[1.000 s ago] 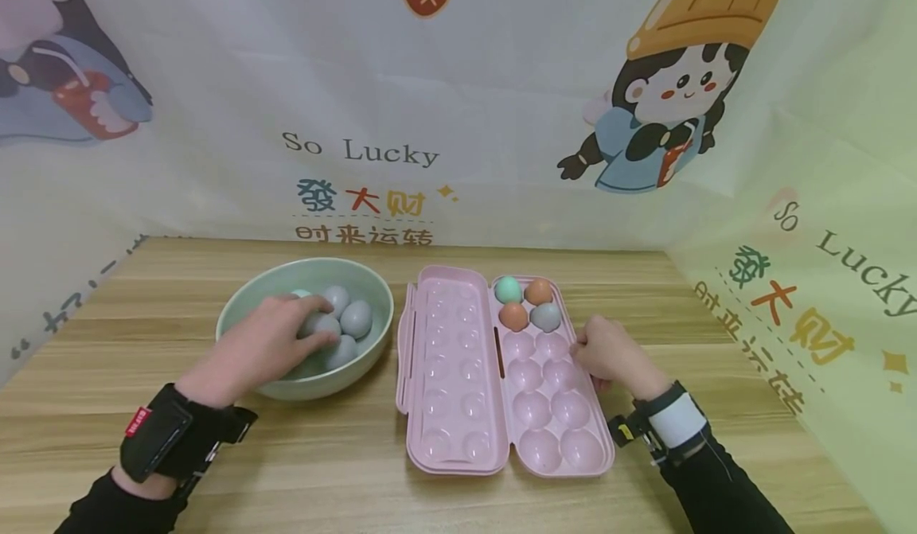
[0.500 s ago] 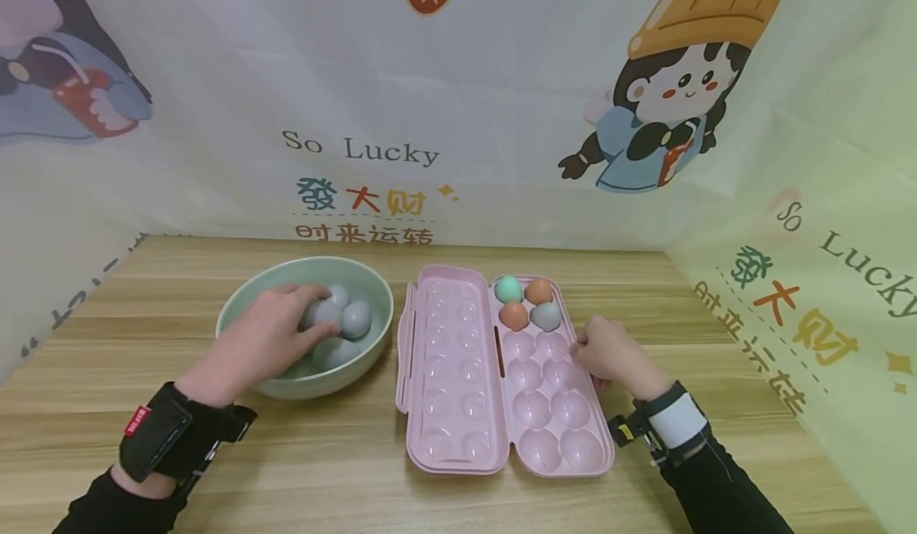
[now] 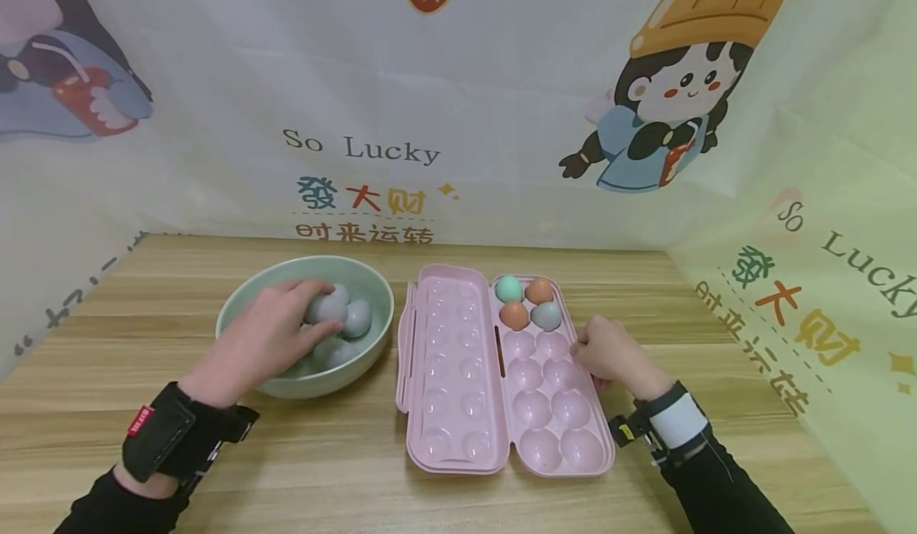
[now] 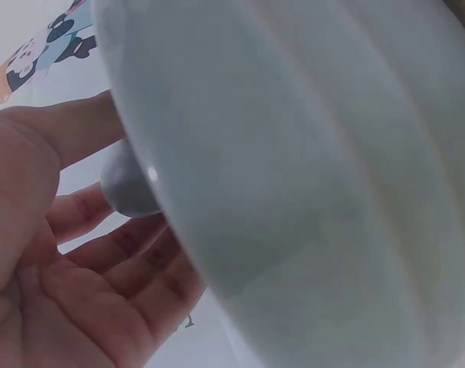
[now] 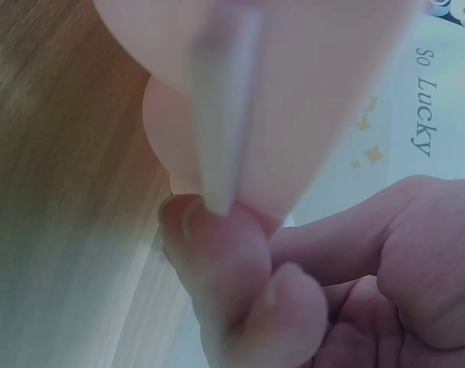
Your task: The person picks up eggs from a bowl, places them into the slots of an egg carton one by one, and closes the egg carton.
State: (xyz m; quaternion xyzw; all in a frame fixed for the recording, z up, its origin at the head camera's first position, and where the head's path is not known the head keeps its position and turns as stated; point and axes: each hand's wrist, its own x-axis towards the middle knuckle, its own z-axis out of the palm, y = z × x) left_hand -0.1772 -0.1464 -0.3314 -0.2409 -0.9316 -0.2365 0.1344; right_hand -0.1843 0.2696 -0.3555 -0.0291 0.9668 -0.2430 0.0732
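Over the pale green bowl [image 3: 304,391], in the head view, my left hand [image 3: 261,331] pinches a grey-blue egg [image 3: 325,309] between thumb and fingers. The left wrist view shows this egg [image 4: 126,188] partly hidden behind the bowl's wall [image 4: 240,192]. More grey-blue eggs [image 3: 357,318] lie in the bowl, some covered by the hand. The pink egg box [image 3: 462,430] lies unfolded, with a green, a grey-blue [image 3: 546,317] and two brown eggs [image 3: 513,316] in its far cups. My right hand [image 3: 619,357] grips the box's right edge, thumb and curled fingers around the rim.
The wooden table [image 3: 344,470] carries the bowl at left and the box at its middle. A printed cloth [image 3: 501,120] hangs behind the table and along both sides. Near cups [image 3: 540,450] of the box hold no eggs.
My left fingers have drawn together around one grey-blue egg and lifted it slightly. Another egg below it has shifted in the bowl. My right hand and the box have stayed put.
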